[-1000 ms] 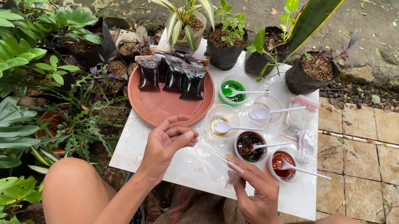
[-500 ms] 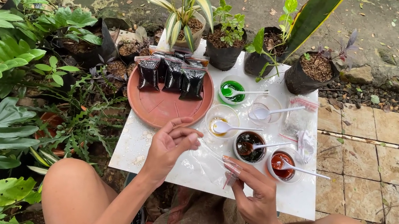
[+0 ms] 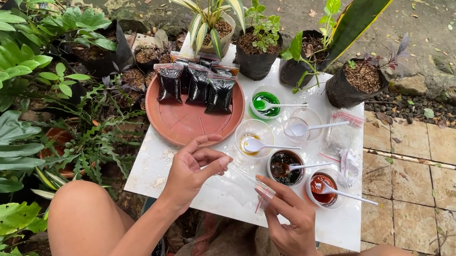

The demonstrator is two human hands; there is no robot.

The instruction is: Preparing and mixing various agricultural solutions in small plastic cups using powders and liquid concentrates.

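The person's left hand [image 3: 190, 167] and right hand [image 3: 289, 221] hold a small clear plastic bag [image 3: 247, 180] between them, just above the near part of the white surface [image 3: 338, 225]. The left hand pinches one end of the bag between thumb and fingertips, with the other fingers curled loosely; the right hand grips the opposite end with its fingertips, where a thin red strip shows on the bag. Just beyond the hands stand five clear cups, each with a white spoon: one with dark liquid [image 3: 286, 166], one with red liquid [image 3: 324, 187], one with a little yellowish liquid [image 3: 254, 139], one nearly empty [image 3: 304, 123] and, farthest, one with green liquid [image 3: 266, 102]. To the left of the cups lies a terracotta saucer [image 3: 187, 123], with several small bags of dark soil [image 3: 197, 86] resting on its far side. More clear plastic bags [image 3: 344, 143] lie at the right edge of the surface. Potted plants [image 3: 259, 50] stand along the far edge.
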